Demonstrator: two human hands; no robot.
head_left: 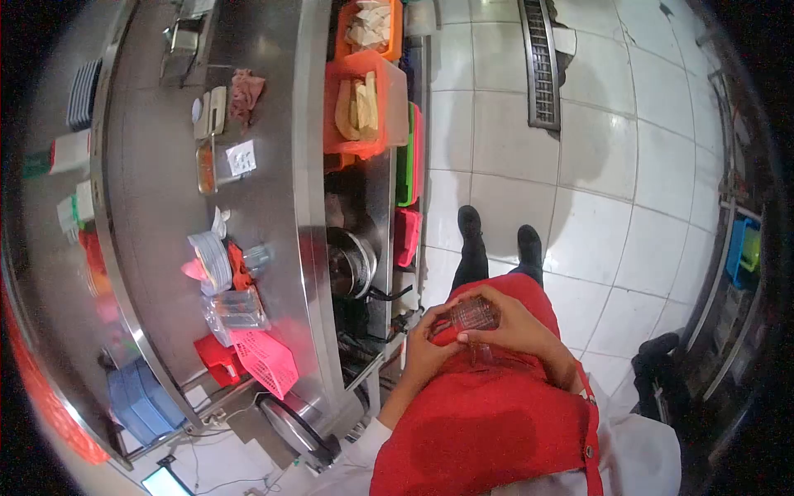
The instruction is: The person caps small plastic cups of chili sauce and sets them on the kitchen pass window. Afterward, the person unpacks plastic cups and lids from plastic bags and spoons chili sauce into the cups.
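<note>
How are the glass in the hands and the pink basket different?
The glass is see-through, but the basket is bright pink.
The glass is small; the basket looks much bigger.
The glass is held up by the left hand and right hand, while the basket rests on the metal table.
Both have patterned sides: bumpy on the glass, little holes on the basket.

clear container (475,315): ridged; glass or plastic, we can't tell
counter (277,124): smooth metal, we see shine
apron (488,413): matt cloth
floor (595,219): glossy tiles
basket (269,361): plastic
</note>
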